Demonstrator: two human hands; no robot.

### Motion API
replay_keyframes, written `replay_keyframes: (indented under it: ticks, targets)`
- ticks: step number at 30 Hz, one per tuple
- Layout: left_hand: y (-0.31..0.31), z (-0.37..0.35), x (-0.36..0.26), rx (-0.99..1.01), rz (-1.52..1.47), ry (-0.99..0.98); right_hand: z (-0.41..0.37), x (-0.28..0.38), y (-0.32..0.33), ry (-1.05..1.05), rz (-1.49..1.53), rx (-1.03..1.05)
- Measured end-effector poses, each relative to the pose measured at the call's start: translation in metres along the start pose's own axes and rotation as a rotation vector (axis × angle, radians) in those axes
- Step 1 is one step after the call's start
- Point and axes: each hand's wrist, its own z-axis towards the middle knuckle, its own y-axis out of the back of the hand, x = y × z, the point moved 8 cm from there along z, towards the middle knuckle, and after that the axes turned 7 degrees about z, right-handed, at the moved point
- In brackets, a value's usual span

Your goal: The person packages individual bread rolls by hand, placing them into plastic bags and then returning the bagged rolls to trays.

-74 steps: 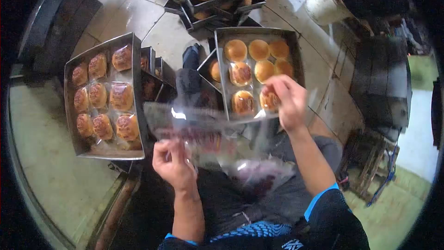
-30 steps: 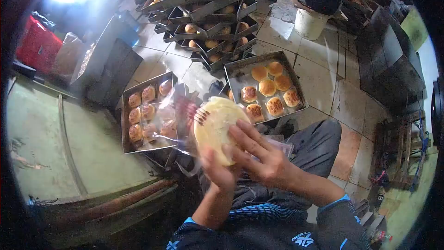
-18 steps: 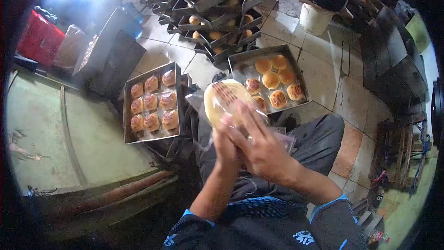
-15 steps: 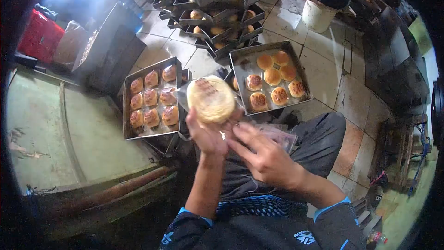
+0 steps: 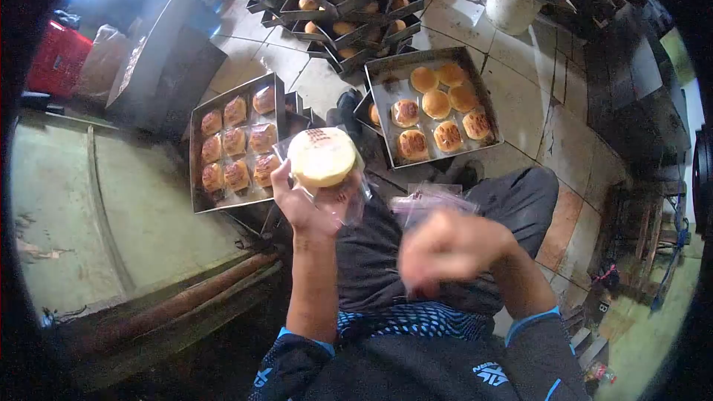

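My left hand (image 5: 306, 208) is closed round a pale round bun (image 5: 321, 156) in a clear plastic bag, with dark red print near its far edge. My right hand (image 5: 453, 249) is apart from it over my lap, so smeared by motion that its fingers cannot be made out. Just beyond the right hand, a stack of clear plastic bags (image 5: 427, 199) lies on my thigh. To the left stands a metal tray (image 5: 279, 115) with several bagged buns. A second metal tray (image 5: 475, 150), ahead and to the right, holds several browned buns, some with red print.
Stacked metal trays (image 5: 349, 11) with buns rise at the far middle. A white bucket (image 5: 512, 11) stands on the tiled floor at the upper right, beside a dark shape. Along the left runs a pale green bench top (image 5: 141, 200), with a red container (image 5: 63, 58) behind it.
The right hand has pulled away from the bagged bun and moved back and right over my lap. My left hand with the bun has shifted slightly left.
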Motion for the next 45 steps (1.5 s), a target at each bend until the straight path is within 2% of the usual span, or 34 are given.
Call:
replay_keyframes:
  ticks: [1, 2, 3, 4, 5, 6, 7, 8, 9, 10, 11, 13, 14, 15, 17, 18, 19, 22, 23, 24, 26, 31, 33, 34, 35, 37, 39, 41, 43, 45]
  targets:
    - [0.003, -0.003, 0.008, -0.023, 0.03, 0.016, -0.004, -0.029, 0.028, -0.156, -0.315, -0.302]
    - [0.006, -0.005, 0.018, -0.041, 0.062, 0.033, -0.017, -0.033, 0.046, -0.047, -0.619, -0.832]
    - [0.008, -0.009, 0.028, -0.059, 0.096, 0.051, -0.019, -0.011, 0.049, 0.054, -0.701, -0.991]
    - [0.008, -0.02, 0.041, -0.058, 0.118, 0.11, -0.017, -0.003, 0.044, 0.185, -0.721, -0.929]
    - [-0.003, -0.032, 0.057, 0.13, -0.086, 0.174, -0.017, 0.004, 0.037, 0.315, -0.737, -0.856]
    - [0.011, -0.041, 0.071, 0.068, 0.068, 0.197, -0.017, 0.018, 0.032, 0.394, -0.766, -0.88]
    - [0.021, -0.047, 0.085, 0.007, 0.225, 0.222, -0.022, 0.012, 0.038, 0.357, -0.643, -0.986]
    - [0.028, -0.048, 0.076, -0.184, 0.547, -0.088, -0.028, 0.003, 0.042, 0.32, -0.518, -1.088]
    - [0.019, -0.052, 0.053, -0.199, 0.968, -0.465, -0.033, -0.007, 0.045, 0.285, -0.391, -1.182]
    - [0.015, -0.054, 0.045, -0.118, 0.984, -0.601, -0.035, -0.025, 0.051, 0.202, -0.16, -1.27]
    - [0.012, -0.057, 0.032, -0.037, 0.998, -0.733, -0.032, -0.028, 0.052, 0.22, -0.088, -1.257]
    - [0.016, -0.063, 0.007, -0.081, 1.126, -0.859, -0.028, -0.036, 0.05, 0.234, 0.068, -1.227]
    - [0.008, -0.067, -0.009, -0.114, 1.196, -0.954, -0.024, -0.028, 0.052, 0.223, -0.001, -1.18]
    - [0.0, -0.07, -0.025, -0.146, 1.264, -1.056, -0.02, -0.001, 0.055, 0.262, -0.268, -1.125]
    - [-0.008, -0.089, -0.052, -0.143, 1.295, -1.419, -0.007, 0.041, 0.049, 0.341, -0.79, -0.984]
    - [-0.008, -0.092, -0.054, -0.146, 1.268, -1.543, -0.009, 0.035, 0.043, 0.467, -0.814, -1.024]
    - [0.001, -0.079, -0.053, -0.157, 1.367, -1.471, -0.01, 0.011, 0.043, 0.6, -0.79, -1.024]
    - [0.052, -0.04, -0.047, -0.148, 1.618, -1.235, 0.007, -0.084, 0.067, 0.27, -0.426, -1.022]
    - [0.063, -0.04, -0.045, -0.132, 1.568, -1.27, 0.014, -0.108, 0.074, 0.165, -0.307, -1.018]
    - [0.068, -0.04, -0.046, -0.154, 1.497, -1.236, 0.016, -0.1, 0.068, 0.253, -0.361, -1.017]
    - [0.077, -0.046, -0.044, -0.182, 1.382, -1.185, 0.02, -0.093, 0.063, 0.237, -0.435, -0.996]
    - [0.053, -0.015, -0.03, -0.108, 1.398, -1.208, 0.06, -0.085, 0.071, 0.384, -0.673, -0.987]
    - [0.045, 0.003, -0.04, -0.266, 1.423, -1.253, 0.083, -0.077, 0.089, 0.36, -0.782, -0.996]
    - [0.075, 0.008, -0.05, -0.579, 1.289, -0.952, 0.07, -0.092, 0.108, 0.243, -0.619, -1.168]
    - [0.1, 0.015, -0.048, -0.493, 1.161, -0.779, 0.055, -0.111, 0.123, 0.124, -0.449, -1.33]
    - [0.104, -0.01, -0.039, -0.429, 0.973, -0.526, 0.037, -0.122, 0.09, 0.042, -0.398, -1.384]
    - [0.127, -0.045, -0.028, -0.454, 1.052, -0.424, 0.012, -0.15, 0.048, -0.153, -0.28, -1.324]
    - [0.146, -0.081, -0.008, -0.494, 1.347, -0.377, -0.016, -0.191, 0.009, -0.289, -0.184, -1.302]
    - [0.127, -0.098, -0.003, -0.369, 1.593, -0.67, -0.027, -0.204, -0.007, -0.465, -0.14, -1.227]
    - [0.123, -0.106, -0.011, -0.411, 1.519, -0.702, -0.031, -0.196, 0.008, -0.566, -0.311, -0.959]
